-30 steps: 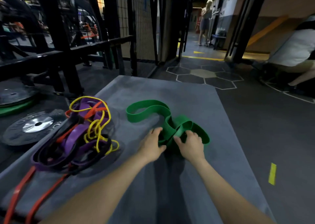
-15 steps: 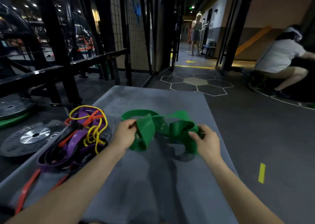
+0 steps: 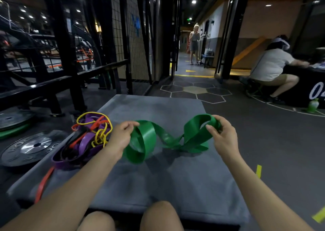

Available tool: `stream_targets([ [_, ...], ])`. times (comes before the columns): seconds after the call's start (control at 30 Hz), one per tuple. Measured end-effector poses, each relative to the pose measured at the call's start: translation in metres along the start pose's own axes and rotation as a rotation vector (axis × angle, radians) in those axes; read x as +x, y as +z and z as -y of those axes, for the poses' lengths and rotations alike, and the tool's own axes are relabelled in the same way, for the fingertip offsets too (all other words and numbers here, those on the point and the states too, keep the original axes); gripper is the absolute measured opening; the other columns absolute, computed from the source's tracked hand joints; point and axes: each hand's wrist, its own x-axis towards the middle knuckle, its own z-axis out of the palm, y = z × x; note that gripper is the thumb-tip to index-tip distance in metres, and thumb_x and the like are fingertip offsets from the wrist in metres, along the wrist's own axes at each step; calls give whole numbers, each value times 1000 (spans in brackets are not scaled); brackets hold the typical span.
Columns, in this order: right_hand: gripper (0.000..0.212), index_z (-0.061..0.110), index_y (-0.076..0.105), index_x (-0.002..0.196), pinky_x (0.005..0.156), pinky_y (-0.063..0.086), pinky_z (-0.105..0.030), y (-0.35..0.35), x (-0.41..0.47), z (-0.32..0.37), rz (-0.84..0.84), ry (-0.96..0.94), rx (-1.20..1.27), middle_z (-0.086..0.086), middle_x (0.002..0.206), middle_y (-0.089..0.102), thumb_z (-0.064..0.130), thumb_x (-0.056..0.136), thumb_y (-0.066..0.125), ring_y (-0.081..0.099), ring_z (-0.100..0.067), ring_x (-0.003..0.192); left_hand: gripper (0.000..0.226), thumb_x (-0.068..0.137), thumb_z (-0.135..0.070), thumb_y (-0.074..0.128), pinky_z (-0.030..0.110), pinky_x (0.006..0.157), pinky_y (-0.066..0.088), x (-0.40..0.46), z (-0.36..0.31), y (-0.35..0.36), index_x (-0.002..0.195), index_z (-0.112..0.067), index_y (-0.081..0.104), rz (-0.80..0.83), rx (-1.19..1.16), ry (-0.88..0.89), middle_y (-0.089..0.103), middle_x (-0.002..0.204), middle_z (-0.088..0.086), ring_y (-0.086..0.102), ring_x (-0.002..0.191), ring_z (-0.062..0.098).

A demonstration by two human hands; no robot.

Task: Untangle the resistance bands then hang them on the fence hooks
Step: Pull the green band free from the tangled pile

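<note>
Above the grey mat [image 3: 158, 183], both hands hold a wide green band [image 3: 146, 139] in the air. The left hand [image 3: 121, 135] pinches one end between thumb and curled fingers, and a glossy flat loop hangs below it, its lowest curve close over the mat. The right hand [image 3: 223, 135] grips the other end, fingers bent round a second loop. Between the hands the band sags and crosses over itself in a flat twist, casting a soft shadow on the mat's matte, slightly mottled surface.

On the mat's left edge lies a tangle [image 3: 84, 139] of other bands: a broad purple strap, a black one, a thin yellow cord knotted in coils, and an orange strip [image 3: 44, 183] trailing along the mat's near left side. Left of the mat, round metal plates [image 3: 31, 148] lie flat on the dark floor. Beyond the mat's far left corner rises a black wire-mesh fence [image 3: 130, 37].
</note>
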Motion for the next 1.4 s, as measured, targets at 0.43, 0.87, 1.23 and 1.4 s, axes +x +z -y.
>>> stream_targets([
  [0.43,45,18,60,118,93,49,-27,22,-1,10,348,-24,126,-1,112,63,0,78,70,61,-14,104,65,73,-11,77,21,101,33,-7,9,57,131,-11,46,464,377,216,46,124,-2,44,117,9],
  [0.87,41,36,60,107,94,51,-36,24,12,6,559,86,234,-3,123,52,37,67,74,61,-19,106,20,90,-4,55,23,84,42,34,-5,54,87,-23,54,363,133,289,58,87,-7,54,87,10],
  [1.23,41,9,55,125,87,48,-29,30,34,-8,505,24,-474,-10,124,57,7,85,60,59,-23,106,22,84,-3,48,19,58,32,43,-20,26,69,-20,47,472,197,223,42,66,0,37,62,10],
  [1.4,31,11,66,111,76,43,-17,41,18,-24,695,38,-475,-5,105,69,12,81,68,59,-10,87,3,63,-21,44,26,59,27,29,12,24,63,-19,46,476,319,170,39,61,-2,35,60,11],
])
